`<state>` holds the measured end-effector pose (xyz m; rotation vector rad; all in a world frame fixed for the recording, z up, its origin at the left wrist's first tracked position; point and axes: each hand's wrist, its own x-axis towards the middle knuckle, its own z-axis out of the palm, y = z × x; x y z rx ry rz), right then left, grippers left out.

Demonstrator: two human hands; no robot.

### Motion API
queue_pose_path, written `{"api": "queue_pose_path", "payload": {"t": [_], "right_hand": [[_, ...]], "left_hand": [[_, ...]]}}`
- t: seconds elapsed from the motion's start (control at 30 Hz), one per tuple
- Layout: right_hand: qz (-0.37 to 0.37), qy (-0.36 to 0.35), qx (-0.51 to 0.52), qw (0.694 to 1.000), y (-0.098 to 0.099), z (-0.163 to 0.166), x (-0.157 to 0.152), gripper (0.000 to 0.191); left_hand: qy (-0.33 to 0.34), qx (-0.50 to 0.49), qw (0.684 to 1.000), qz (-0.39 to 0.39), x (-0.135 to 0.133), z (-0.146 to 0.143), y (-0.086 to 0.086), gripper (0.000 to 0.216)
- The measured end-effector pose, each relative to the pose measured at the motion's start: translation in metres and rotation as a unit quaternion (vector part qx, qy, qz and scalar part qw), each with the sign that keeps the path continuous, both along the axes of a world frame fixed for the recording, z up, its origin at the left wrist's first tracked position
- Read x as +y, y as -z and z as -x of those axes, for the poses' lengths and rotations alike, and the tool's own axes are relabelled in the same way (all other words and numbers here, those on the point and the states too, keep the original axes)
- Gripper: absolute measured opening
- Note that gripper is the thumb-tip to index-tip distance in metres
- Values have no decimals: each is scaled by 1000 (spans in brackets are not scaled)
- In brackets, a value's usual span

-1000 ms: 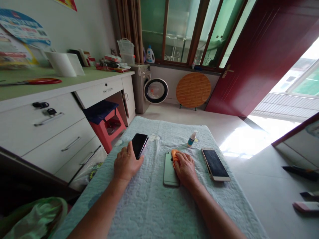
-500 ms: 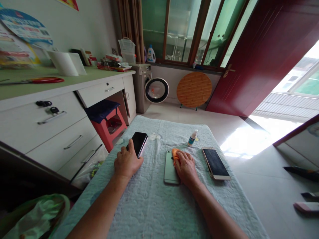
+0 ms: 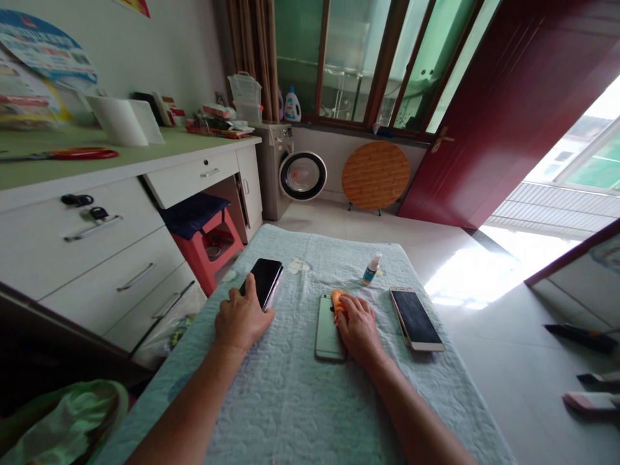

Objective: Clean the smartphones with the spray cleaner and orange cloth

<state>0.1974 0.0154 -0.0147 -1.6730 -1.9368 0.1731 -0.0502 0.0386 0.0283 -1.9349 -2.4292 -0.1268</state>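
Observation:
My left hand (image 3: 242, 316) grips the near end of a black smartphone (image 3: 266, 279), its thumb and fingers along the edges and one finger on the dark screen. My right hand (image 3: 359, 326) is closed over a bunched orange cloth (image 3: 338, 302). That cloth lies at the upper right edge of a silver-grey phone (image 3: 329, 336), which rests back side up, partly covered by the hand. To the right is a gold-framed phone (image 3: 417, 318), dark screen upward, with something thin under its left edge. A small spray bottle (image 3: 371, 270) with a white top stands beyond my right hand.
The light blue quilted cover (image 3: 295, 400) lies under the phones. Left are a white drawer desk (image 3: 106, 245) and a red stool (image 3: 208, 248). A washing machine (image 3: 276, 174) stands behind with its door open. A round wooden tabletop (image 3: 375, 175) leans by the wall near the red door (image 3: 465, 116).
The whole view has shifted slightly, so things sit a little further left. Both hands keep nearly the same places, the left on the black smartphone and the right on the cloth.

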Motion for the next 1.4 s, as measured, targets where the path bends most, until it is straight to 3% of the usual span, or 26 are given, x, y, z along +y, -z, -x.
{"api": "queue_pose_path", "payload": {"t": [0.27, 0.4, 0.47, 0.57, 0.63, 0.7, 0.8, 0.9, 1.17, 1.4], "right_hand": [[5, 0, 1, 1000, -3, 0, 0, 27], [12, 2, 7, 1000, -4, 0, -1, 27], [11, 2, 8, 1000, -4, 0, 0, 27], [12, 2, 5, 1000, -3, 0, 0, 27], [13, 4, 2, 1000, -1, -1, 0, 28], [12, 5, 0, 1000, 1, -1, 1, 29], [11, -4, -9, 1000, 6, -1, 3, 34], [19, -10, -22, 1000, 8, -1, 5, 39], [35, -50, -58, 996, -2, 4, 4, 41], [8, -1, -52, 999, -2, -1, 4, 39]], "left_hand": [[-10, -9, 1000, 20, -6, 5, -3, 82], [2, 18, 997, -71, -11, 2, -13, 89], [46, 6, 990, -137, -15, -6, -19, 85], [195, -73, 961, -181, -26, -27, -18, 65], [290, -137, 937, -140, -35, -46, -9, 58], [342, -179, 919, -85, -45, -63, 4, 69], [361, -207, 909, -37, -54, -79, 20, 67], [380, -226, 897, -16, -57, -83, 26, 57], [402, -239, 884, 4, -55, -78, 22, 58], [395, -237, 887, -5, -55, -77, 19, 47]]}}
